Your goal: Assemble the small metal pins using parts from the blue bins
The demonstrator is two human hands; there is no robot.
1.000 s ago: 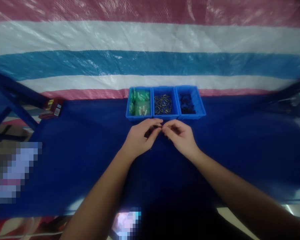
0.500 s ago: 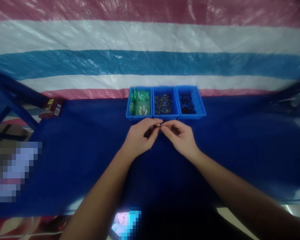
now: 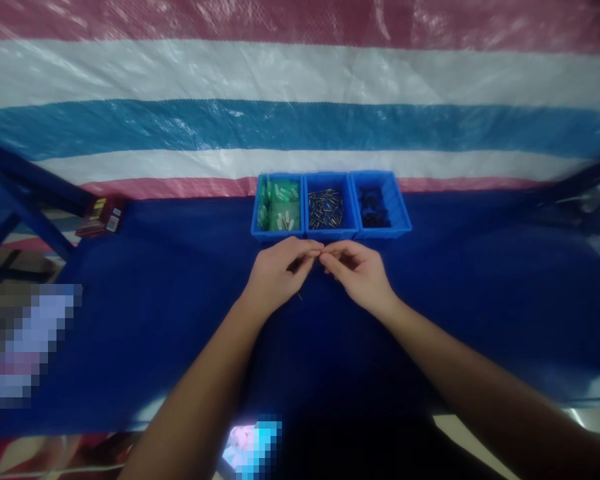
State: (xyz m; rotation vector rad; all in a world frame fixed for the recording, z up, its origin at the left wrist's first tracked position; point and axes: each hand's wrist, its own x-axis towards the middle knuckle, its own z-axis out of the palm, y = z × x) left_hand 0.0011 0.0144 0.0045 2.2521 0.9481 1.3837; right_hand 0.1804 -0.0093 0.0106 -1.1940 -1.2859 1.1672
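My left hand (image 3: 279, 272) and my right hand (image 3: 359, 270) meet fingertip to fingertip over the blue table, just in front of the bins. Both are closed in a pinch, thumbs against forefingers. Whatever lies between the fingertips is too small and too covered to name. A thin dark tip (image 3: 300, 295) shows below my left palm. Behind the hands stand three blue bins: the left bin (image 3: 279, 235) holds green packets with pale pieces, the middle bin (image 3: 331, 234) thin dark-and-brass metal pins (image 3: 326, 208), the right bin (image 3: 403, 217) small black parts (image 3: 374, 207).
A dark red box (image 3: 100, 217) sits at the table's far left corner. Blue metal frame legs (image 3: 25, 187) rise at the left side. A striped plastic sheet (image 3: 300, 127) hangs behind the blue table (image 3: 480, 280). A lit screen (image 3: 253, 447), blurred out, shows at the near edge.
Both hands stay almost in place, with the fingertips drawn slightly closer together. The thin tip under my left palm shows a little more. The bins look the same.
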